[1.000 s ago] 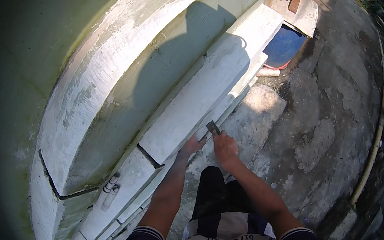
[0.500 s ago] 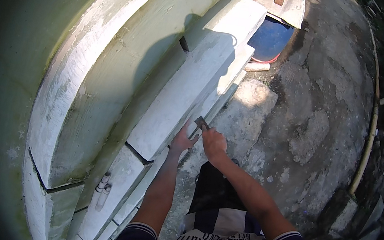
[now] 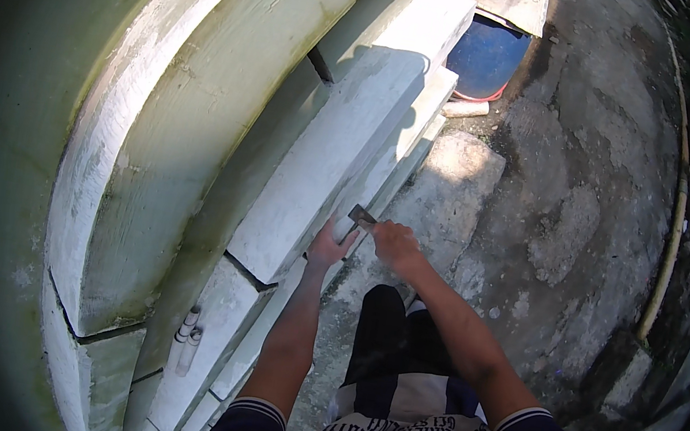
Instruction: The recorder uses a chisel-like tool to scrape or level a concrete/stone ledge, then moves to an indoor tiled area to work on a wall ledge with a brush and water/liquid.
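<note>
The right hand's (image 3: 396, 246) fingers grasp a flat-bladed tool (image 3: 358, 212) by its near end, leaving the blade free beside the white ledge (image 3: 390, 162), where the left hand (image 3: 326, 247) spreads open, seemingly for support.

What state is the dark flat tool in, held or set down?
Held: the right hand is closed around the dark flat tool, whose end juts out. Whether the left hand touches it, I cannot tell.

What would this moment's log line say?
right hand: holding dark flat tool | left hand: beside pale slab | blue container: near far end
</note>
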`<action>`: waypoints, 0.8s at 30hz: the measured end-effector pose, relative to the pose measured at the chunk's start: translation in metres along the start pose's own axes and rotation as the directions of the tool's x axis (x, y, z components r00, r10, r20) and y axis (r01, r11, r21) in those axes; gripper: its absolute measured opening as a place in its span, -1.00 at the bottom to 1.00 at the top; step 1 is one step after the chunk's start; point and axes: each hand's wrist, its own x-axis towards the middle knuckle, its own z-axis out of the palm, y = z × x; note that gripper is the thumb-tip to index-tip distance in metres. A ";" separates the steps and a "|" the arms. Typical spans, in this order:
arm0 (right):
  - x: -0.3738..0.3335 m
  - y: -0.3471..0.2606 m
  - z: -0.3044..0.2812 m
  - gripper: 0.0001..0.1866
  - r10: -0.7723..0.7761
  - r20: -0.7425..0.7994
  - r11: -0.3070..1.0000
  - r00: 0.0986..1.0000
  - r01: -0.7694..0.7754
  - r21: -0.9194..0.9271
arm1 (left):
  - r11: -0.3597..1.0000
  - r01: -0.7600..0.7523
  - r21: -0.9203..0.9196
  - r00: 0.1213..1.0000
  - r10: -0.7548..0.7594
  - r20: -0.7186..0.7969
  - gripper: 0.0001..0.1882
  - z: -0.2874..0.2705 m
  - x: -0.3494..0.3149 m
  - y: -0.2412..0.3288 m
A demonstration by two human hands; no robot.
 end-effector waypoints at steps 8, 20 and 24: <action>0.007 -0.009 0.002 -0.64 -0.019 -0.009 1.000 1.000 0.019 0.000 | 1.000 0.026 0.002 1.000 -0.026 0.016 -0.06 0.001 0.000 -0.002; -0.031 0.007 -0.007 -0.37 -0.013 -0.244 0.885 0.970 0.125 0.449 | 0.995 0.085 -0.058 0.994 -0.081 0.076 -0.26 0.000 -0.005 -0.009; -0.033 -0.001 0.002 -0.61 0.050 -0.304 0.890 0.951 0.095 0.446 | 0.998 0.025 -0.061 1.000 -0.026 -0.010 -0.33 0.007 -0.009 -0.015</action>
